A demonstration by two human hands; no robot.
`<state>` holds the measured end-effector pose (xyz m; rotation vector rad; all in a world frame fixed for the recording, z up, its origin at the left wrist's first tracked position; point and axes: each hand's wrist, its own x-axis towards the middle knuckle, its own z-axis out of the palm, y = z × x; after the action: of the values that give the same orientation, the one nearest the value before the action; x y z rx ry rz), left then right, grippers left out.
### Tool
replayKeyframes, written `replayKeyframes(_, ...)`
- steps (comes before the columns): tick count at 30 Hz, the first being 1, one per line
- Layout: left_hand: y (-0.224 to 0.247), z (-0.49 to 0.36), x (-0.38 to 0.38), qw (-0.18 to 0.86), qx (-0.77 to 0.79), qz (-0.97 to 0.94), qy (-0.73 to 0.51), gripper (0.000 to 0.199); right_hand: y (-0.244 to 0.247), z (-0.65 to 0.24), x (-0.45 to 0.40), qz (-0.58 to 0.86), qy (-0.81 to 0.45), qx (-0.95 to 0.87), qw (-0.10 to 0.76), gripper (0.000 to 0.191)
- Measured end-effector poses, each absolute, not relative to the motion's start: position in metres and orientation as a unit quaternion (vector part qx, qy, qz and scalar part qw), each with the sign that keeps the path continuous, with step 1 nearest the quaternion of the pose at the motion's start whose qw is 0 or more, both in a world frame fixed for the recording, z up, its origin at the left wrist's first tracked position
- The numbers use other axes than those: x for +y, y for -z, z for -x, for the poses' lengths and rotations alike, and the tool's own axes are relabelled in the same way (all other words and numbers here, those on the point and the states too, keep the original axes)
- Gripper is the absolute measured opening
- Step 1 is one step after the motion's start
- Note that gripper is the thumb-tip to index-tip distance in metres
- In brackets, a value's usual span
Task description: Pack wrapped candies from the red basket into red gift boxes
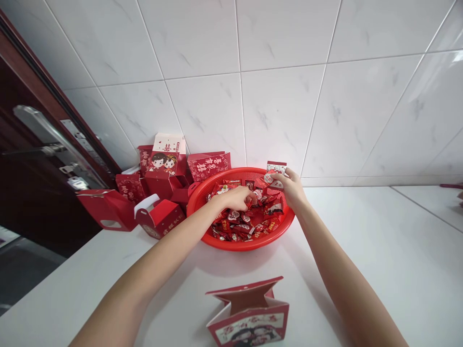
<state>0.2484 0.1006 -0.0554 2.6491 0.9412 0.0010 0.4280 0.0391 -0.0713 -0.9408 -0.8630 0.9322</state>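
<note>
A round red plastic basket (pixel 249 244) holds a heap of small red wrapped candies (pixel 240 226). My left hand (pixel 237 197) reaches into it from the left, its fingers curled closed around a red wrapped candy (pixel 249 204) that shows only in part. Over the basket's right rim, my right hand (pixel 293 188) pinches a small flat packet (pixel 277 167), white with a red top edge and printed pattern. Nearest to me stands a red paper gift box (pixel 249 327) with its top open and a printed picture of two figures on the front.
Several red paper gift boxes (pixel 162 217) crowd the table left of the basket, some folded with handles. A tiled wall (pixel 278 106) rises behind the white table (pixel 361 231). A dark door with a metal handle (pixel 54 149) is at the left. Part of another hand (pixel 460 195) shows at the right edge.
</note>
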Motion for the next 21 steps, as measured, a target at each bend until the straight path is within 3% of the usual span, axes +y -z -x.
replayKeyframes(2,0.056,-0.25,0.099,0.18,0.291,-0.939,-0.014,0.044,0.072,-0.428,0.04,0.423,-0.418,-0.387,0.704,0.026)
replayKeyframes(6,0.058,-0.256,0.089,0.286,0.24,-0.927,0.037,0.023,0.072,-0.428,0.04,0.419,-0.422,-0.384,0.706,0.025)
replayKeyframes(8,0.061,-0.259,0.084,0.316,0.226,-0.918,0.073,0.024,0.072,-0.428,0.04,0.421,-0.424,-0.384,0.704,0.025)
replayKeyframes(11,0.066,-0.264,0.079,0.324,0.213,-0.916,0.106,0.038,0.072,-0.427,0.04,0.43,-0.424,-0.384,0.699,0.025)
replayKeyframes(16,0.068,-0.266,0.079,0.325,0.229,-0.91,0.118,0.019,0.072,-0.428,0.04,0.432,-0.418,-0.383,0.701,0.025)
replayKeyframes(21,0.065,-0.264,0.081,0.312,0.254,-0.912,0.079,0.022,0.069,-0.427,0.037,0.426,-0.422,-0.383,0.703,0.025)
